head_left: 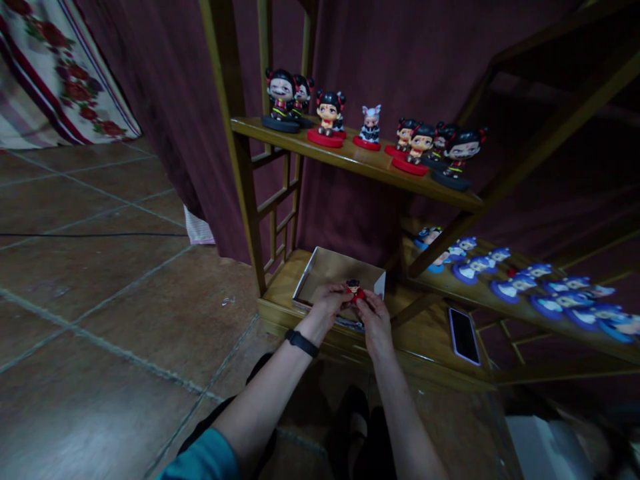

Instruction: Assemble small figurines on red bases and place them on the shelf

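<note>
A small figurine (353,287) with dark hair and red about its base is held between my two hands, above the near edge of an open cardboard box (323,267). My left hand (330,300), with a black band on its wrist, closes its fingers on the figurine's left side. On the other side, my right hand (375,317) pinches it with thumb and fingers. The box stands on the bottom board of a wooden shelf. My hands hide part of the box's near side and the figurine's lower part.
On the upper shelf (365,159) stand several figurines (329,115) on red or black bases. Blue-and-white figurines (515,287) line a lower shelf at the right. A phone (464,335) lies on the bottom board. Wooden posts (240,173) frame the left side.
</note>
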{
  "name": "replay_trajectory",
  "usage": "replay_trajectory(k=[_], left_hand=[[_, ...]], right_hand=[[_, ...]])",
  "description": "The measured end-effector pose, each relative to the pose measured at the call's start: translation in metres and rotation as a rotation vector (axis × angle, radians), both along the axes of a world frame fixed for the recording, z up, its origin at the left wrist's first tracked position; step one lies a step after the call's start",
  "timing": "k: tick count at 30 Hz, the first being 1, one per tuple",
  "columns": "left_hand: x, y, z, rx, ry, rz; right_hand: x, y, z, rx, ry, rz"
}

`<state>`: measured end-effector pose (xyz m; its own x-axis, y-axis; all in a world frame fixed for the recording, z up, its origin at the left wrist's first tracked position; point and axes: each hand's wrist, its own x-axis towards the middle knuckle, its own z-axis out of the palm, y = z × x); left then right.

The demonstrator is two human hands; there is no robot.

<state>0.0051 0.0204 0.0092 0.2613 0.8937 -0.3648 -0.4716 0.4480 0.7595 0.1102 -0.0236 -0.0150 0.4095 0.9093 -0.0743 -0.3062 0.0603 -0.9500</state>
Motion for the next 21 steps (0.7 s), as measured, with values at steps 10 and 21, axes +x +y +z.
replay_trajectory(k=[10, 21], left_hand=[[0.002, -0.007, 0.009, 0.143, 0.039, -0.009], [0.014, 0.002, -0.009, 0.432, 0.438, 0.016]], right_hand=[[-0.003, 0.000, -0.001, 0.012, 0.017, 0.021], [0.002, 0.003, -0.011, -0.015, 0.005, -0.008]])
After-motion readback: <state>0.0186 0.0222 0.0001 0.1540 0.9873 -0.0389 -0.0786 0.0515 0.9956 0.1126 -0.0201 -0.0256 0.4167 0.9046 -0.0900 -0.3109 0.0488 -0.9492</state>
